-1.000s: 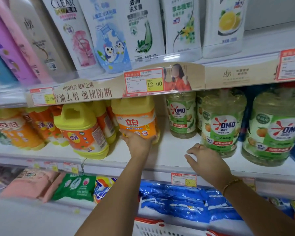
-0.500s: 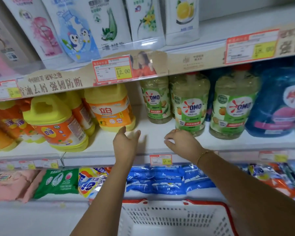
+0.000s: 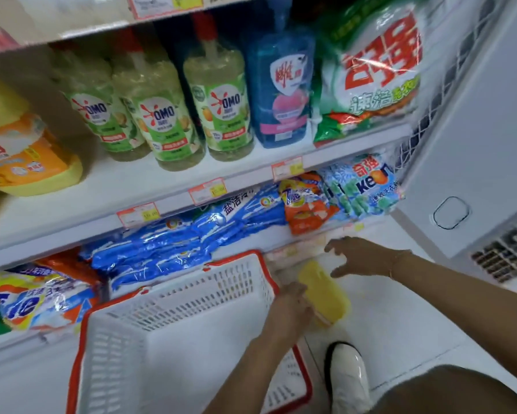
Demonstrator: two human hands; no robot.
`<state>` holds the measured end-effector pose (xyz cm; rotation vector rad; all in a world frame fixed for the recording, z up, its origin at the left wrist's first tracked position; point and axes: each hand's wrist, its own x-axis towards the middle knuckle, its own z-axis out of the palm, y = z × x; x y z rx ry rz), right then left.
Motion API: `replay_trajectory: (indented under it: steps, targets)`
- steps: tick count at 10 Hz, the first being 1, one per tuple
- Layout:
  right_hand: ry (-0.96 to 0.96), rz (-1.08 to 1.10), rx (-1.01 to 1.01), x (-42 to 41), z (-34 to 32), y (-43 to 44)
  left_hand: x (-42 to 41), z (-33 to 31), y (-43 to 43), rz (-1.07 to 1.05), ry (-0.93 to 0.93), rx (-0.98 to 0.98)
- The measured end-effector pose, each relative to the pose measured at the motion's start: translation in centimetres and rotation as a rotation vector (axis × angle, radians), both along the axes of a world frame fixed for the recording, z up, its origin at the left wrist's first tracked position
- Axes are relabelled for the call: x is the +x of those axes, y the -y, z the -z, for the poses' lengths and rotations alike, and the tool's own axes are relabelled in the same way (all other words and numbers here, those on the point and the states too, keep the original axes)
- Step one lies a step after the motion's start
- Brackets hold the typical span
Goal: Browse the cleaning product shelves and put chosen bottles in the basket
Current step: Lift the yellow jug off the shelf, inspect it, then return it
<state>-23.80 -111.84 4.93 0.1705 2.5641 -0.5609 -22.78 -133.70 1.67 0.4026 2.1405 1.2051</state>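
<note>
Far left of frame, the yellow-orange jug (image 3: pixel 27 153) sits on the mid shelf w/ the three green OMO bottles (image 3: pixel 164 121) just right of it, upright, none of them in hand. Lower centre-left, the basket (image 3: pixel 209 291) stands on the floor against the bottom shelf, and no bottle shows inside it; what you can see of its bottom is bare white. At its right rim your left hand (image 3: pixel 290 306) lies against the near-left side of the yellow bottle (image 3: pixel 326 294). The fingers look curled onto it, but w/ the blur you can't tell if that's a real grip or just a touch. The bottle is tilted, low over the floor, just right of the basket and outside it; can't tell if it rests on the floor. Right of it, your right hand (image 3: pixel 362 258) hovers wide, fingers spread, holding nothing, near the bottle's far end but apart from it. So approx: one bottle picked, not yet in the basket. Left to do, imo: firm grip, lift over the rim, set it in, then more browsing.
</note>
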Motion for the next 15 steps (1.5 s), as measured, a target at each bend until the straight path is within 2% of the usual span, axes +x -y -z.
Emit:
replay_trajectory:
  steps: [1,2,3,4,6,7,8,9,10,11,12,13,15]
  targets:
    - [0.071,0.237,-0.122,3.0,4.1,-1.3,0.1,3.5,-2.9,0.095,0.106,-0.178]
    - [0.06,0.409,-0.227,4.4,8.2,-0.6,0.4,5.8,-4.7,0.226,0.156,-0.27]
    - [0.054,0.415,-0.24,4.4,10.6,0.7,0.8,11.1,-6.0,0.321,0.17,-0.197]
    - [0.076,0.421,-0.256,3.6,10.9,1.1,0.6,11.8,-6.3,0.307,0.074,-0.092]
    - [0.032,0.463,-0.251,2.5,7.3,1.6,0.4,5.3,-6.0,-0.089,0.225,-0.003]
    - [-0.023,0.391,-0.18,2.4,2.1,1.7,0.8,2.7,-3.9,-0.247,0.163,0.08]
    - [-0.098,0.215,-0.118,2.4,-4.9,2.7,1.3,0.7,-1.2,-0.344,0.125,0.154]
    - [-0.196,0.106,-0.105,2.2,-12.3,4.7,1.6,-2.0,1.0,-0.405,0.013,0.216]
    - [-0.372,0.075,-0.213,1.5,-18.2,7.2,1.2,-5.4,2.4,-0.422,-0.191,0.318]
    - [-0.544,0.059,-0.374,0.0,-22.2,10.7,-0.3,-9.4,4.1,-0.535,-0.406,0.408]
    - [-0.646,-0.006,-0.512,-2.5,-24.8,15.4,-3.6,-13.2,7.8,-0.669,-0.562,0.39]
    - [-0.759,-0.114,-0.5,-5.2,-26.3,20.5,-7.5,-15.4,13.0,-0.717,-0.721,0.371]
    - [-0.867,-0.245,-0.605,-11.8,-26.9,29.2,-15.1,-17.2,22.3,-0.798,-0.819,0.366]
